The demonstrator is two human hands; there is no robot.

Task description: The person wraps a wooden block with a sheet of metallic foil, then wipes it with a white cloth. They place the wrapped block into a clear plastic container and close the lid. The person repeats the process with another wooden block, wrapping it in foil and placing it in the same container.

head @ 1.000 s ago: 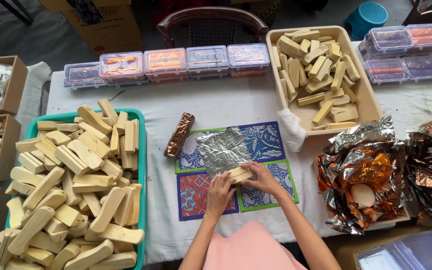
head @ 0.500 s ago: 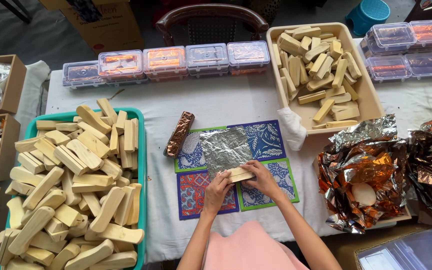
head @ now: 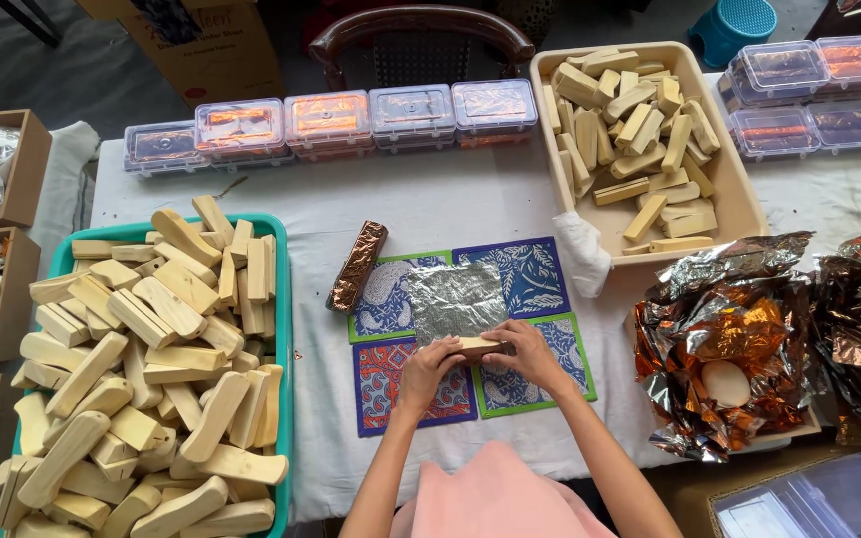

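Both hands [head: 478, 359] hold the pale bar [head: 474, 347] lengthwise left-to-right.

Left hand [head: 429, 365]: slides a touch lower vs 1 s ago, fingers now curl over the block's left end.
Right hand [head: 530, 356]: barely shifts, closes tighter on the right end.
Wooden block [head: 475, 347]: sits at the foil sheet's [head: 455, 299] near edge, more covered by fingers now.
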